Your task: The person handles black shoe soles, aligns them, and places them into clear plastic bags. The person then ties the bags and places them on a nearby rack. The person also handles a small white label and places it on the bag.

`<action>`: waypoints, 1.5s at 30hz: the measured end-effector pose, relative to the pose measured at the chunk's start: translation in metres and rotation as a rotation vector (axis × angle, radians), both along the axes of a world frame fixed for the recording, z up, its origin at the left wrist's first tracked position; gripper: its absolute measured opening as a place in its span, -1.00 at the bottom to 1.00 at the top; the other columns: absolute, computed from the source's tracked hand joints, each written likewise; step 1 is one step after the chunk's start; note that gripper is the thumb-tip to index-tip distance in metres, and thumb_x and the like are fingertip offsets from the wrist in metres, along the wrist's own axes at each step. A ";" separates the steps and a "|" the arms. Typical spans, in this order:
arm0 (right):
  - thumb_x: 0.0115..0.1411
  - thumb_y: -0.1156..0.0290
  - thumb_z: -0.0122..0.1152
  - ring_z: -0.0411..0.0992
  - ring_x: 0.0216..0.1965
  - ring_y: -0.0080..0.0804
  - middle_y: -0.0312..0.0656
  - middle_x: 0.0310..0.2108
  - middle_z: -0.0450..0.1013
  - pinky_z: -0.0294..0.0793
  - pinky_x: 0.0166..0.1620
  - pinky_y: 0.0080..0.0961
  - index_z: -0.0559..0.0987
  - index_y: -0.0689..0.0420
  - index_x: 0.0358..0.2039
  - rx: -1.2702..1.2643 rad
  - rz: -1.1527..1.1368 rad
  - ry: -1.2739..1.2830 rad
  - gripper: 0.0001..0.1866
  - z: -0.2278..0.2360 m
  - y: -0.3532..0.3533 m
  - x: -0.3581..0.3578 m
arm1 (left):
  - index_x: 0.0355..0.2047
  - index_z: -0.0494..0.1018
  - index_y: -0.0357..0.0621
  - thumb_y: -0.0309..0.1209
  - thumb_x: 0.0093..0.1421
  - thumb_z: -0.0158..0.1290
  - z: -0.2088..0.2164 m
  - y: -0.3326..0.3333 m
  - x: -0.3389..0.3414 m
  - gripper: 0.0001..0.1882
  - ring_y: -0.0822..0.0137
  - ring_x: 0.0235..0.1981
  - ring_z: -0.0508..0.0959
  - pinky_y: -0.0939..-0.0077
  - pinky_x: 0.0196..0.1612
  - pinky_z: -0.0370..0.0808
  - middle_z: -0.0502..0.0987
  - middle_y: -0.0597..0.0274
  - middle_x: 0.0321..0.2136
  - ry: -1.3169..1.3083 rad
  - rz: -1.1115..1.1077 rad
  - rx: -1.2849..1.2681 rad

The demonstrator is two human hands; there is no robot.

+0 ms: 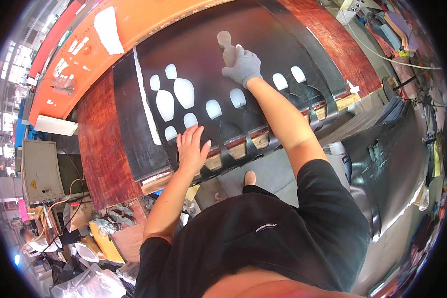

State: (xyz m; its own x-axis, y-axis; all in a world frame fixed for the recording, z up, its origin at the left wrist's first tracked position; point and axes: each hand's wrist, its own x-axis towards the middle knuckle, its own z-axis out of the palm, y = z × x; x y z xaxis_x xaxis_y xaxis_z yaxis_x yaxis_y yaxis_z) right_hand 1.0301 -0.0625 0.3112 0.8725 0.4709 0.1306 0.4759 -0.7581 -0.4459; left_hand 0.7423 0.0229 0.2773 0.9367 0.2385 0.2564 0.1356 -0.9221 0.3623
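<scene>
A black sheet lies across the work table, with several sole-shaped white patches that look like cut-outs. On its far middle part stands a grey-brown, sole-shaped cutting die. My right hand, in a grey glove, reaches far forward and grips the die's near right side, hiding part of it. My bare left hand lies on the sheet near the front edge, fingers spread, close to the smaller white patches. Slit black strips of the sheet hang over that edge.
An orange press beam spans the far side. Reddish-brown boards flank the sheet. At the left stands a grey control box; bags and scraps pile up below it. More black sheet hangs at the right.
</scene>
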 end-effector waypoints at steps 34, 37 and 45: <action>-0.33 0.49 0.36 0.26 0.07 -0.10 -0.07 0.04 0.27 0.30 0.08 -0.31 0.27 0.06 0.09 0.697 0.778 -0.552 -0.15 0.191 -0.076 -0.166 | 0.01 0.21 -0.27 -0.43 0.18 0.00 0.179 -0.044 0.006 -0.60 0.28 -0.10 0.44 0.35 0.01 0.34 0.41 0.11 -0.10 -0.722 -0.279 -1.399; -0.33 0.48 0.35 0.24 0.08 -0.10 -0.07 0.05 0.27 0.31 0.08 -0.31 0.27 0.04 0.10 0.692 0.790 -0.569 -0.15 0.194 -0.079 -0.170 | 0.03 0.19 -0.28 -0.46 0.18 -0.01 0.179 -0.045 0.004 -0.59 0.27 -0.07 0.43 0.34 0.03 0.33 0.38 0.10 -0.07 -0.720 -0.317 -1.406; -0.30 0.46 0.35 0.25 0.08 -0.08 -0.08 0.02 0.29 0.31 0.08 -0.33 0.27 0.05 0.11 0.747 0.795 -0.588 -0.15 0.191 -0.074 -0.170 | 0.07 0.15 -0.32 -0.55 0.16 -0.03 0.184 -0.046 -0.001 -0.53 0.26 -0.01 0.38 0.33 0.07 0.30 0.33 0.07 -0.01 -0.751 -0.319 -1.304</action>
